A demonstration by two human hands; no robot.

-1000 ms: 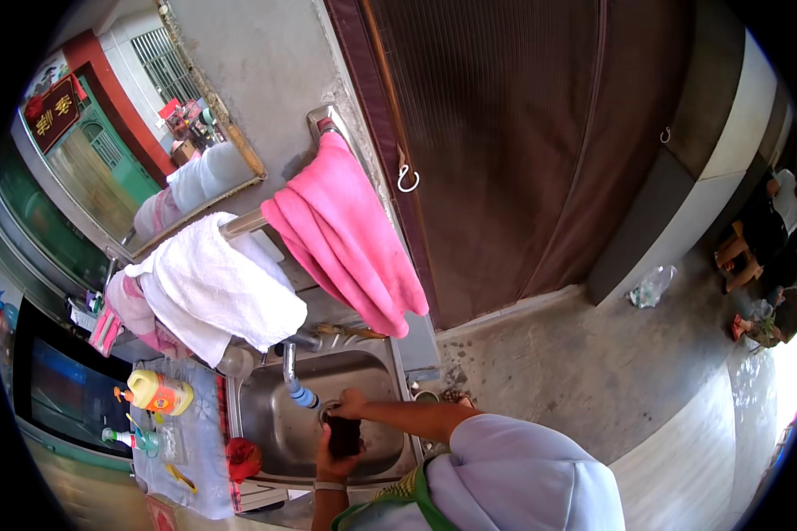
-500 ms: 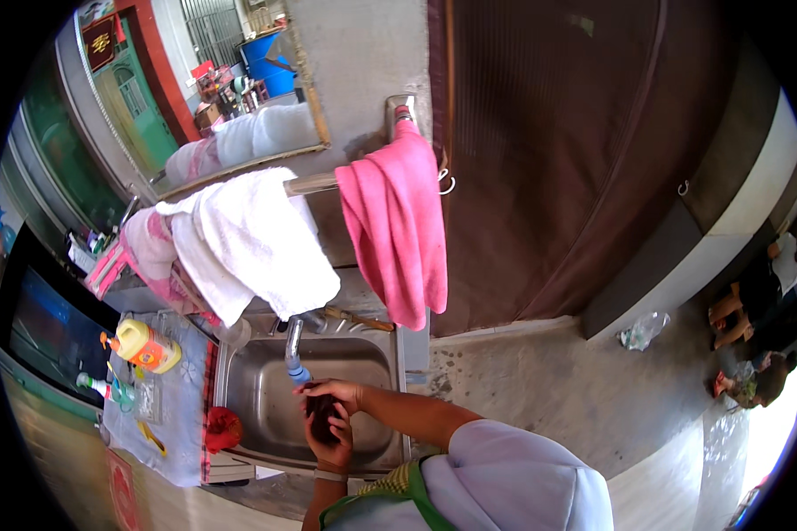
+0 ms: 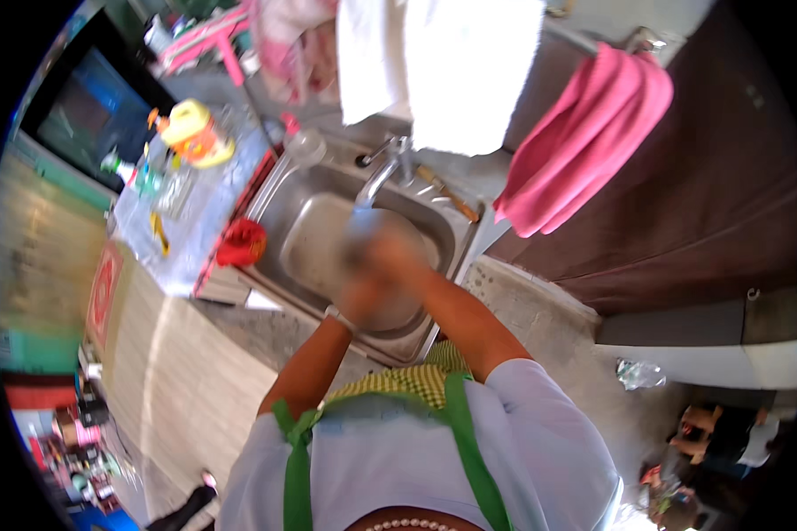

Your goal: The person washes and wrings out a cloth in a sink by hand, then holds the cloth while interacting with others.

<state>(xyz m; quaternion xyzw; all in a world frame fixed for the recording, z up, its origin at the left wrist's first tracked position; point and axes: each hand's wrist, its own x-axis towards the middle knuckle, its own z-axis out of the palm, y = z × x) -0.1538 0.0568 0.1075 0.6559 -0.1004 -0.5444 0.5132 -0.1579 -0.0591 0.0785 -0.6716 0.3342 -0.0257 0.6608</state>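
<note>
Both hands meet over the steel sink (image 3: 290, 196), just below the blue-tipped faucet (image 3: 379, 182). A dark reddish-brown thing (image 3: 355, 257) shows as a blurred patch between them; its kind cannot be made out. My left hand (image 3: 360, 299), with a pale band at the wrist, is closed around its lower side. My right hand (image 3: 397, 257) lies against it from the right and above, its fingers smeared. Whether water runs from the faucet cannot be seen.
Left of the sink, a cloth-covered table (image 3: 181, 261) bears a yellow pump bottle (image 3: 199, 133). A red bag (image 3: 242, 242) hangs at the sink's left edge. A brown-handled tool (image 3: 449, 194) lies behind the basin. White towels (image 3: 474, 71) and a pink towel (image 3: 584, 142) hang above.
The view has tipped downward and turned, so the sink sits higher in it and my apron shows. My hands stay together under the faucet and have become blurred.
</note>
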